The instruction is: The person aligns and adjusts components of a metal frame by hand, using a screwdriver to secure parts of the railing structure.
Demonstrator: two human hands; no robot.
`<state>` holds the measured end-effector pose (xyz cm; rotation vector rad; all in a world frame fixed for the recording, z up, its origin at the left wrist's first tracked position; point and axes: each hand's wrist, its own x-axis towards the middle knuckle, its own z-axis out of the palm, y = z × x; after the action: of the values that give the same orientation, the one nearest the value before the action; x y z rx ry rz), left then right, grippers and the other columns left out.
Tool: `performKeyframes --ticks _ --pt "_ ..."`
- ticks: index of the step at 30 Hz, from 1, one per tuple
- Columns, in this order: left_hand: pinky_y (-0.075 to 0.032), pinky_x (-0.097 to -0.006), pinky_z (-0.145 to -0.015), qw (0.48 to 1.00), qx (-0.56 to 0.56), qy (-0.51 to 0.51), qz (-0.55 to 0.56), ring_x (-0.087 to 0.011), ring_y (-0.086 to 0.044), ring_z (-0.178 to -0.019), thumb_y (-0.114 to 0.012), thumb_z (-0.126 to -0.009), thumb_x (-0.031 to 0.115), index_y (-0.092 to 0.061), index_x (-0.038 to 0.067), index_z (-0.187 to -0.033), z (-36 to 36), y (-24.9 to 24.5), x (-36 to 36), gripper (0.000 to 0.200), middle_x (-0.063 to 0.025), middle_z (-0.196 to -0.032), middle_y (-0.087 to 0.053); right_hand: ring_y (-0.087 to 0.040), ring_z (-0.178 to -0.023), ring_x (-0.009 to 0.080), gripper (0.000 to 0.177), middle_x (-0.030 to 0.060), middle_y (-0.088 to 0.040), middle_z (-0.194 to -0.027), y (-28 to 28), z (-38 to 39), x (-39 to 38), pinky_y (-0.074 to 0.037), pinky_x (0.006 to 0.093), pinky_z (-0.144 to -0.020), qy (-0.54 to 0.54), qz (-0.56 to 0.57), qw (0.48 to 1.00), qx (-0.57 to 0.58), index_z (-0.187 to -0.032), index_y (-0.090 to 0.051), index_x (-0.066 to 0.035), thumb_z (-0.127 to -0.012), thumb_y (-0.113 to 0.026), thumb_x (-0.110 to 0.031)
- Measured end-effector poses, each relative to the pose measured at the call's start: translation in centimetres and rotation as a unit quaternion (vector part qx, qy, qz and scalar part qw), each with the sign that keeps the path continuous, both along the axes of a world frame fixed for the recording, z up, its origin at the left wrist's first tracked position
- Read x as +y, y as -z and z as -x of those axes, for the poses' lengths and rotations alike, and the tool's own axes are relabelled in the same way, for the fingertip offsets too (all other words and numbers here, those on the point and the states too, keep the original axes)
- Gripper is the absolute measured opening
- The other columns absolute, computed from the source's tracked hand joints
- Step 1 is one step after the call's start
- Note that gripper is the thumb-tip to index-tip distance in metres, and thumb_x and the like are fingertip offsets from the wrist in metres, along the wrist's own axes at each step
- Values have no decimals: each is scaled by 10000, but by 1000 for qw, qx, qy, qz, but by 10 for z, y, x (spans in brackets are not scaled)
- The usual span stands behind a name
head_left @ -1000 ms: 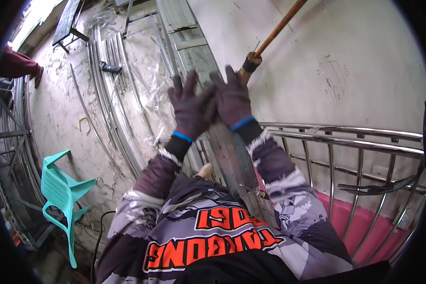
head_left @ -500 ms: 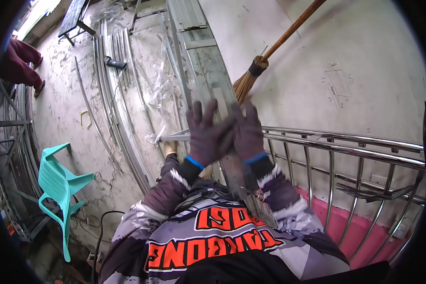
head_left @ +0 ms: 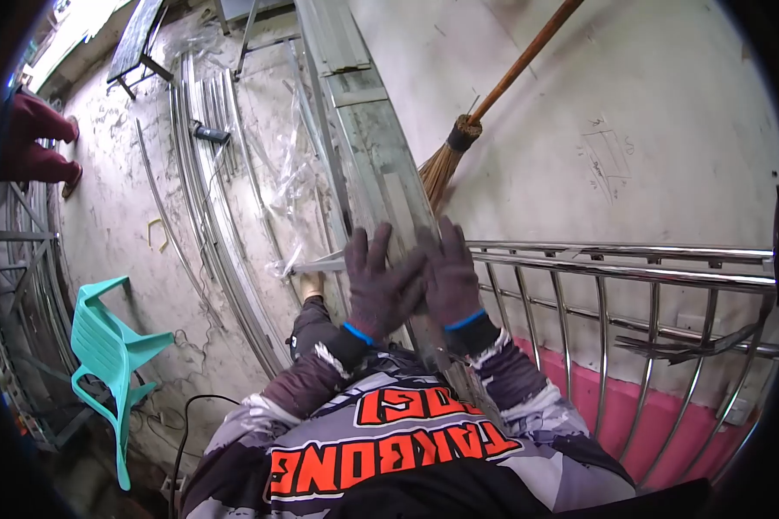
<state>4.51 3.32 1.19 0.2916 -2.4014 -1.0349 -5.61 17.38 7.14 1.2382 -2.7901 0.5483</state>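
Note:
Both my hands wear dark knit gloves with blue cuffs. My left hand (head_left: 379, 284) and my right hand (head_left: 447, 272) lie side by side, fingers spread, flat against a long grey metal panel (head_left: 374, 143). The panel leans from my chest up toward the wall. The palms press on its face; no fingers curl around its edge that I can see. The panel's lower end is hidden behind my hands and jersey.
A stainless steel railing (head_left: 632, 259) runs to the right along the wall, with a pink surface (head_left: 658, 415) behind it. A broom (head_left: 493, 95) leans on the wall. Long metal strips (head_left: 208, 173) and clear plastic lie on the floor. A teal plastic chair (head_left: 104, 355) stands left. Another person's legs (head_left: 35, 143) show far left.
Both hands have slid down the panel toward my body, from high on it to near my chest. The view shifted slightly, showing more of the broom.

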Motion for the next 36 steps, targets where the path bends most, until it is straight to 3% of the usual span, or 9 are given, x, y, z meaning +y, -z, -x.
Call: performKeyframes --ticks 3,8,12,13,18,22,26,31,36 --pt "-272 -694 -1215 997 53 -51 28 -576 -242 -1576 -835 -860 397 -788 309 -1326 48 3 -45 477 -187 -1731 -352 -448 -1475 499 551 235 -405 -1669 19 52 -49 -427 578 -1193 -12 8 999 32 -1561 -588 -164 -1013 -638 -199" --pt "-235 -625 -1296 996 -23 -76 49 -567 -249 -1581 -753 -973 368 -752 264 -1404 103 -14 -105 444 -224 -1718 -364 -483 -1438 507 511 249 -456 -1626 26 120 -122 -472 539 -1153 -23 31 999 22 -1548 -585 -186 -1038 -598 -217" --pt "-244 -649 -1286 997 17 -50 49 -574 -247 -1587 -765 -949 336 -722 244 -1436 67 -8 -67 497 -255 -1716 -350 -454 -1471 503 530 246 -426 -1652 15 73 -79 -430 549 -1203 -13 43 999 3 -1556 -587 -175 -1027 -610 -185" --pt "-329 -701 -1184 998 37 -33 42 -608 -300 -1523 -794 -905 380 -724 274 -1400 51 0 -50 511 -235 -1686 -377 -444 -1485 503 544 249 -412 -1662 15 55 -56 -415 551 -1221 -24 51 998 5 -1565 -584 -174 -1022 -615 -174" --pt "-283 -719 -1213 999 37 13 15 -560 -252 -1573 -830 -855 412 -739 315 -1379 -2 -8 -1 541 -186 -1753 -290 -388 -1521 522 567 270 -359 -1699 11 -9 14 -355 577 -1261 20 -26 999 -42 -1598 -555 -172 -1033 -590 -179" --pt "-258 -665 -1264 997 65 -31 10 -551 -228 -1602 -797 -912 345 -755 285 -1387 54 5 -52 480 -200 -1729 -355 -414 -1494 526 568 247 -381 -1685 17 56 -56 -396 603 -1212 3 -19 1000 -3 -1610 -531 -207 -1045 -582 -216" --pt "-258 -647 -1276 995 -11 -53 83 -588 -269 -1568 -767 -948 363 -744 235 -1403 109 -15 -115 473 -221 -1702 -393 -429 -1485 514 574 194 -410 -1675 28 110 -115 -409 650 -1163 13 4 1000 5 -1625 -482 -307 -1058 -566 -282" --pt "-318 -654 -1258 998 -7 -6 57 -605 -249 -1573 -780 -931 313 -722 215 -1421 64 -15 -66 503 -252 -1694 -385 -450 -1475 491 576 238 -395 -1675 23 64 -66 -401 623 -1172 18 41 999 -7 -1598 -540 -204 -1028 -624 -216" --pt "-221 -695 -1279 996 -21 81 23 -574 -178 -1608 -792 -905 373 -692 285 -1471 -9 -14 -3 581 -198 -1753 -308 -425 -1486 510 592 247 -389 -1676 -3 -17 7 -345 641 -1201 60 -50 996 -52 -1595 -545 -165 -1010 -630 -181"
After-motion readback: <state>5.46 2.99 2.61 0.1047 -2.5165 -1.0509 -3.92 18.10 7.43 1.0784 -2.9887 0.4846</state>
